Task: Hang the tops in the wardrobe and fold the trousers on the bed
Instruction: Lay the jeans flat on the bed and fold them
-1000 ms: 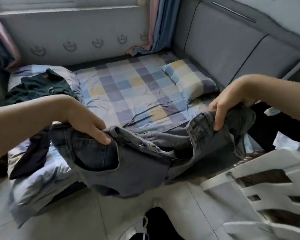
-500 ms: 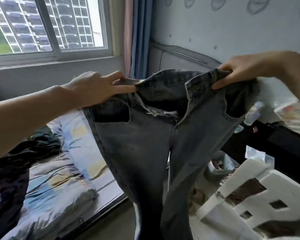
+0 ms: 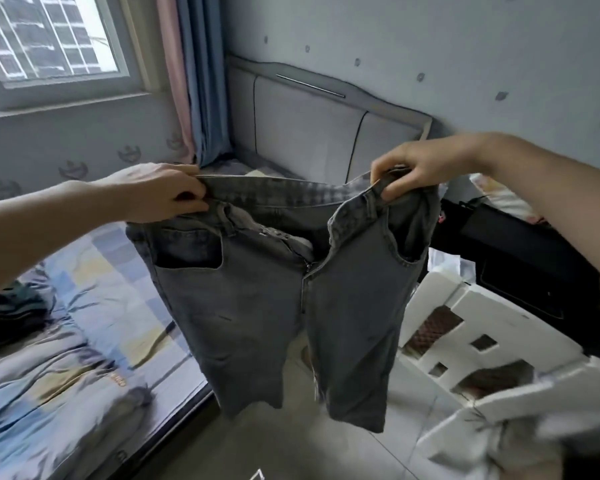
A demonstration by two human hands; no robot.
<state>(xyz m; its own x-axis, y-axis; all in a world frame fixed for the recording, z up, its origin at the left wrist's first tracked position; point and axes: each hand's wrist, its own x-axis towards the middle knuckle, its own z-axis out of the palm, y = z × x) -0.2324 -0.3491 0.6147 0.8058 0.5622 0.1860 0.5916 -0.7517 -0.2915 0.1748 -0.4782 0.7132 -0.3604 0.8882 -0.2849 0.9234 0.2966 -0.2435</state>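
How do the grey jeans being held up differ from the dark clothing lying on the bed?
The grey jeans hang in the air, held at the waistband by the left hand and right hand; the dark clothing lies on the bed. The jeans are spread open, fly undone; the dark clothing is bunched in a heap. Neither is folded yet.

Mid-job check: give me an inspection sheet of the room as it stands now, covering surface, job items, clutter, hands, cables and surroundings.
Surface: bed with checked sheet, rumpled.
Job's things: grey jeans held up by the waistband, fly open, legs hanging above the floor, not yet folded.
Clutter: dark garment heap on the bed's left; white slotted basket at right.
Hands: left hand and right hand each pinch a waistband side.
Cables: nothing seen.
Surroundings: window, curtain, padded headboard, tiled floor.
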